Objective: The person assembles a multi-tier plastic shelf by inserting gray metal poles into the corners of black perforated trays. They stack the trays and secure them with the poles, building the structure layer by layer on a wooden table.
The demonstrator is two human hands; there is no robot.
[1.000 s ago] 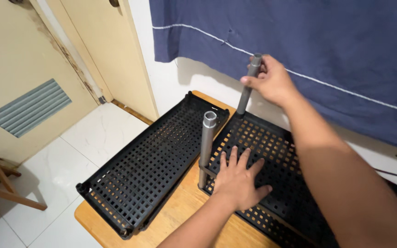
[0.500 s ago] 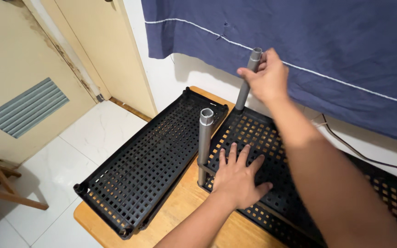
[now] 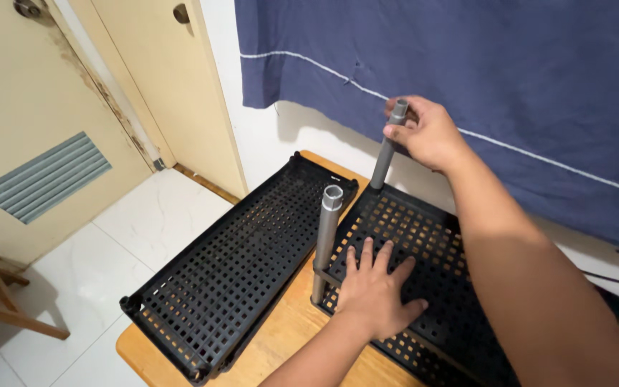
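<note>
- Cream door [image 3: 44, 122] at far left, with a grey louvred vent [image 3: 43, 176] low in its panel; white tiled floor [image 3: 109, 258] below.
- Wooden table [image 3: 281, 337] bears two black perforated shelf trays.
- Left shelf tray [image 3: 238, 258] lies flat, overhanging the table's left edge; nothing rests on it.
- Near grey pole [image 3: 324, 240] stands upright in the front left corner socket of the right shelf tray [image 3: 424, 236].
- Left hand [image 3: 377, 290] lies flat on the right shelf tray, fingers spread, palm down, grasping nothing.
- Far grey pole [image 3: 387, 147] stands slightly tilted in the tray's rear left corner.
- Right hand [image 3: 428, 132] has its fingers closed round the top of the far grey pole.
- Dark blue cloth [image 3: 467, 64] hangs on the white wall behind.
</note>
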